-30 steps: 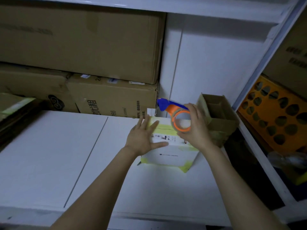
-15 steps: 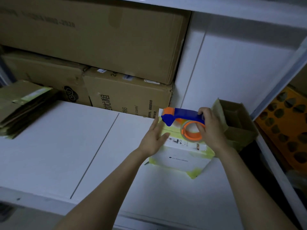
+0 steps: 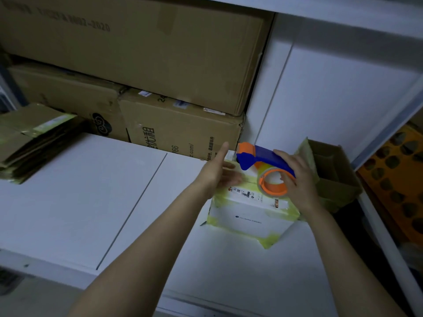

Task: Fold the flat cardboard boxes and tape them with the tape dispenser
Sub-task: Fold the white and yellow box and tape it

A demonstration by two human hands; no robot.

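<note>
**While one hand steadies, the other runs the tape**

Because the small white box (image 3: 249, 216) is thin cardboard with yellow-green tape at its edges, it is probably light and likely to slide or dent under a hard push. It sits on the white shelf (image 3: 91, 191), right of centre, and is best held flat from above. The left hand (image 3: 219, 175) does that, its fingers straight and loosely apart on the left part of the lid.

The right hand (image 3: 297, 179) curls round the blue handle of the tape dispenser (image 3: 263, 161), thumb against the orange roll, with the dispenser's nose over the far edge of the lid. Whether the tape has caught is not visible. The dispenser looks like rigid plastic, so the handle is the place to grip (a cutting edge at the nose is likely, and worth keeping fingers off).

Just right of the box is an open brown box (image 3: 332, 170), crowding the right wrist. Large cartons (image 3: 183, 129) stand close behind, leaving little room to pull tape away. A stack of flat cardboard (image 3: 34, 138) lies well apart on the left.
</note>
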